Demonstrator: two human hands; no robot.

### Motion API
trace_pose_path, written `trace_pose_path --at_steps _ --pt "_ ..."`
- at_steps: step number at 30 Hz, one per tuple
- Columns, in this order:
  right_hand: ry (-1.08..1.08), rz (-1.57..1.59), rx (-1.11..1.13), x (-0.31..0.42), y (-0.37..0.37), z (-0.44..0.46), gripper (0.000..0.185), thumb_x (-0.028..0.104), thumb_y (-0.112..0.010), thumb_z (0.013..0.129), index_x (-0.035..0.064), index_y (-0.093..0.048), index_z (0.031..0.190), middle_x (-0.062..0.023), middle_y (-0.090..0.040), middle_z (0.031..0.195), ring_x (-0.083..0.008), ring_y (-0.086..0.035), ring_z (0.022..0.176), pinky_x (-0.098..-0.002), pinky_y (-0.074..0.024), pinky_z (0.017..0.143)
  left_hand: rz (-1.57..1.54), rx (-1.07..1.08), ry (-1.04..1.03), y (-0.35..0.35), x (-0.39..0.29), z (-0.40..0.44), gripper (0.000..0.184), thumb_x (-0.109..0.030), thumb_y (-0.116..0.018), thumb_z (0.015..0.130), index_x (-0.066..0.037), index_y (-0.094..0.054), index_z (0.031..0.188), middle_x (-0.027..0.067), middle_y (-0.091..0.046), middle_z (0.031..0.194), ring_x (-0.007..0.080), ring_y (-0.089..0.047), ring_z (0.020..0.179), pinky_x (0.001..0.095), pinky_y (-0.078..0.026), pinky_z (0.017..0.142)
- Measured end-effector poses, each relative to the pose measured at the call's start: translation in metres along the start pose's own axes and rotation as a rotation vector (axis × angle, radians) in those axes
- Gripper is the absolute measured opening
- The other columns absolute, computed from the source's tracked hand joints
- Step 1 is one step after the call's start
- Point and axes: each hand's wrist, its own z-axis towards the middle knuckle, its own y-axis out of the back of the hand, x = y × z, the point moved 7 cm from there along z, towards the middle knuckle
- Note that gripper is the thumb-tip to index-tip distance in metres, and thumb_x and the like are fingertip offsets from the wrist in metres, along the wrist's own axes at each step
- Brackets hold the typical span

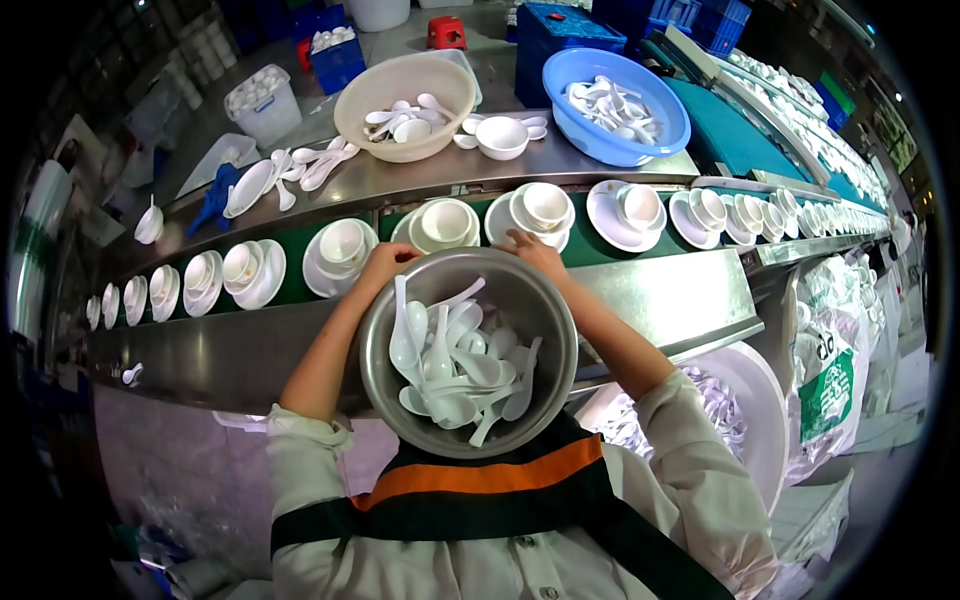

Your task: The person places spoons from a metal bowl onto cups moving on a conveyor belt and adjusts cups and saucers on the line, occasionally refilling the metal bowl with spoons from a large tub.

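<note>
The step in hand looks like handling or adjusting porcelain table settings on the green conveyor belt. The left hand bends its fingers beside one bowl-and-plate set, the right hand at another set's near edge; whether either grasps cannot be told. The stainless-steel basin of soup spoons sits bodyward; the next move likely calls for clearing its rim.

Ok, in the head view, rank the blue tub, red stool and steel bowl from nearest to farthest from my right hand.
From your right hand:
1. Steel bowl: close by, toward your body.
2. Blue tub: ahead, to the right.
3. Red stool: far ahead, to the left.
</note>
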Motion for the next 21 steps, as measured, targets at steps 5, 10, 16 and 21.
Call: trace_pose_path --at_steps 5,10,16,21 --pt "0.214 -0.002 -0.448 0.049 0.001 0.025 0.023 0.02 -0.056 0.072 0.0131 -0.063 0.093 -0.0073 -0.051 0.112 -0.0239 -0.047 0.101 -0.0355 -0.0438 0.082 0.226 -0.103 -0.077 0.013 -0.001 -0.016 0.014 -0.013 -0.067 0.069 -0.004 -0.067 0.08 0.0085 -0.065 0.07 0.0114 -0.06 0.062 0.0243 -0.047 0.061" --pt "0.542 0.088 -0.358 0.072 0.002 0.016 0.03 0.018 -0.06 0.068 0.0082 -0.061 0.096 -0.0083 -0.052 0.115 -0.0259 -0.048 0.104 -0.0323 -0.0437 0.085 0.597 -0.194 -0.252 0.003 -0.025 -0.042 0.028 -0.021 -0.058 0.07 -0.007 -0.059 0.094 0.009 -0.06 0.082 0.0247 -0.061 0.08 0.0318 -0.048 0.064" --pt "0.482 0.426 -0.193 0.081 0.0 0.017 0.046 0.017 -0.064 0.066 0.006 -0.055 0.109 -0.0127 -0.051 0.115 -0.0261 -0.05 0.105 -0.0306 -0.0436 0.086 1.042 -0.24 -0.41 0.008 -0.044 -0.058 0.007 -0.012 -0.052 0.071 -0.009 -0.051 0.078 0.009 -0.051 0.078 0.0227 -0.058 0.079 0.0363 -0.048 0.06" --pt "0.642 0.202 -0.439 0.064 0.04 -0.005 0.03 0.01 -0.055 0.072 0.003 -0.055 0.102 -0.0141 -0.056 0.104 -0.0281 -0.055 0.096 -0.0338 -0.0457 0.081 1.181 -0.36 -0.33 0.056 -0.014 -0.083 0.005 -0.006 -0.05 0.071 -0.007 -0.054 0.074 0.0082 -0.055 0.075 0.0231 -0.059 0.074 0.0342 -0.049 0.059"
